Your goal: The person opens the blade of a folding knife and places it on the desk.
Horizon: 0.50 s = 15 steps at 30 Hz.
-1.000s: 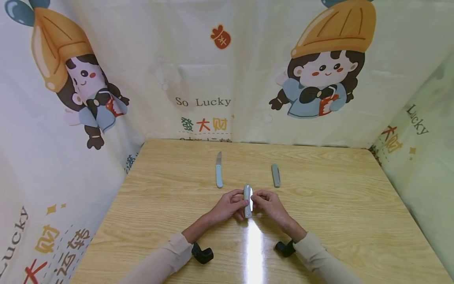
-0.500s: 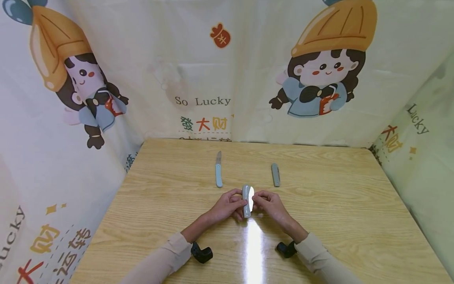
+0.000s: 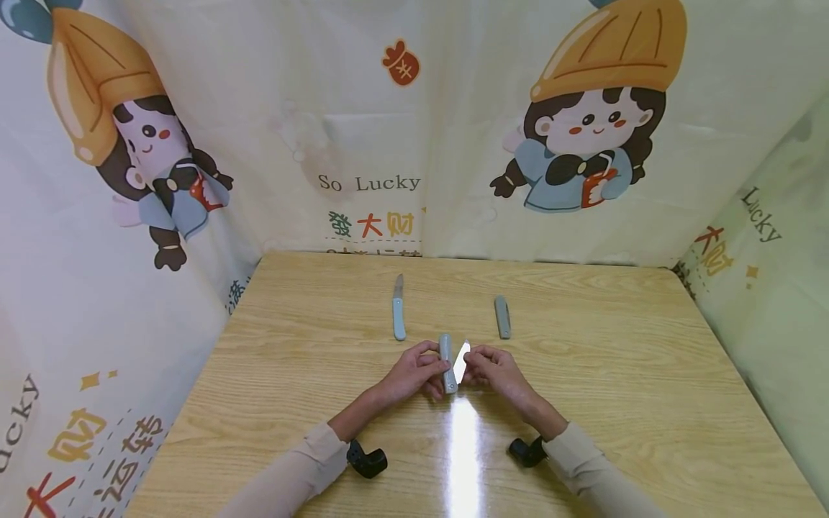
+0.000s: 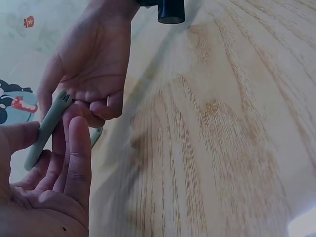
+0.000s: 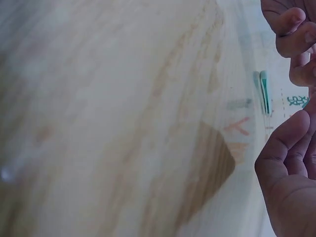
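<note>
A pale grey folding knife (image 3: pixel 446 351) is held up above the desk (image 3: pixel 615 360), its handle running roughly from 12 to 6 o'clock. Its blade (image 3: pixel 461 363), bright with glare, stands partly out, leaning toward 1 o'clock and making a narrow V with the handle, joined near the 6 o'clock end.

At 9 o'clock from it, the left hand (image 3: pixel 413 370) grips the handle between thumb and curled fingers. At 3 o'clock, the right hand (image 3: pixel 495 368) pinches the blade near its upper end.

Toward 10 to 11 o'clock lies a light-blue knife (image 3: pixel 399 320), opened, tip toward 12. Near 2 o'clock lies a grey folded knife (image 3: pixel 502 317). A streak of reflected light (image 3: pixel 464 460) runs toward 6 o'clock; printed cloth (image 3: pixel 466 144) hangs beyond the desk at 12.
</note>
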Available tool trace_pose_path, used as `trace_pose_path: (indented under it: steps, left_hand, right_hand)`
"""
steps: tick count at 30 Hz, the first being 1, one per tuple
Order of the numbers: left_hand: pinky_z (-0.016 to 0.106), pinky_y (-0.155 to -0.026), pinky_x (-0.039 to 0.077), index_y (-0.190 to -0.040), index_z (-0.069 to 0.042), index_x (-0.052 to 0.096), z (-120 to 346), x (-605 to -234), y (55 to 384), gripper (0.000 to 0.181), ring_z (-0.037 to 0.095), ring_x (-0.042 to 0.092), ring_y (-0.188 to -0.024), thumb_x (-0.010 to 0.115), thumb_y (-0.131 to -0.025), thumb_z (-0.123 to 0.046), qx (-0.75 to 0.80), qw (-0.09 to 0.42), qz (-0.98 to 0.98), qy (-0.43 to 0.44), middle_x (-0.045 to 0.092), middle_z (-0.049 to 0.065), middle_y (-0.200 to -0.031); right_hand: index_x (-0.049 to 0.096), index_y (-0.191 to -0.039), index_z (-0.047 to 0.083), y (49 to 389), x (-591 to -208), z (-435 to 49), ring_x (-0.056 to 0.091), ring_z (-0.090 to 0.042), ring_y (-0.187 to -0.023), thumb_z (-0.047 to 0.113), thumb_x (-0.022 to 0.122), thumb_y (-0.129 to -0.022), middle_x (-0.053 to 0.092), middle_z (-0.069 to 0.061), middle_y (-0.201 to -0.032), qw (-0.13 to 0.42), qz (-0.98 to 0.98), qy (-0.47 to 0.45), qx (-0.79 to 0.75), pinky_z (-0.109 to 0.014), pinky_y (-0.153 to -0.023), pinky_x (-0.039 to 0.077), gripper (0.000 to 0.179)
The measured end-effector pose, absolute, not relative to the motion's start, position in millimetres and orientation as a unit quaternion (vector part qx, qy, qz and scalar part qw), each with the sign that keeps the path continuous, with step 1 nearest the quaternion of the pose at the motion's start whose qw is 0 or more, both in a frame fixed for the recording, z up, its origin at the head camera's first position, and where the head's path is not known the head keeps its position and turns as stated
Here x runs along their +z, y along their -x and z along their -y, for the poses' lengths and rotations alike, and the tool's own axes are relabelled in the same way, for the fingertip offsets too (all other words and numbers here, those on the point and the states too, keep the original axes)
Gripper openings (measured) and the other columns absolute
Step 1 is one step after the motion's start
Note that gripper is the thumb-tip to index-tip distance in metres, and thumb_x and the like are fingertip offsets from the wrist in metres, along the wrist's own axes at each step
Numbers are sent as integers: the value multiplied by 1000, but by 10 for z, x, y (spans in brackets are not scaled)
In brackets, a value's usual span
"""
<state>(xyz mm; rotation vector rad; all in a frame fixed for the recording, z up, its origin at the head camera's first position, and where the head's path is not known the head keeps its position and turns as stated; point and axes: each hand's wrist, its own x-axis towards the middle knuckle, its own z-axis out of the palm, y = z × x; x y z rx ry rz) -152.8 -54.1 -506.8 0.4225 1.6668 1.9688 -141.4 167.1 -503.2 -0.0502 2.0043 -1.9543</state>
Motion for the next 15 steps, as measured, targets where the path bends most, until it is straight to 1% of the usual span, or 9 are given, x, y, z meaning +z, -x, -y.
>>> trace_pose_path:
  steps: [3, 9, 15]
  left_hand:
    - [30, -59, 57, -127, 8, 47, 525, -5071, 1530, 28, 15, 66, -65, 56, -104, -4, 725, 262, -616, -162, 69, 7, -85]
    - [33, -61, 58, -124, 11, 47, 516, -5101, 1529, 25, 16, 67, -65, 55, -104, -2, 726, 250, -619, -165, 70, 14, -88]
    - [35, -64, 59, -124, 7, 48, 575, -5095, 1513, 26, 19, 69, -69, 58, -104, -7, 721, 253, -627, -151, 71, 15, -93]
  right_hand:
    - [61, -113, -8, 1422, -5021, -1654, 65, -15, -78, 22, 60, -105, 66, -5, -86, 170, -704, 8, -689, -29, -75, 56, 31]
    - [59, -112, -11, 1414, -5012, -1642, 64, -14, -76, 14, 60, -104, 65, -5, -80, 161, -698, 21, -697, -28, -74, 55, 26]
    - [59, -107, -9, 1385, -5008, -1652, 66, -15, -76, 13, 60, -104, 66, -6, -80, 154, -701, 13, -696, -29, -76, 56, 23]
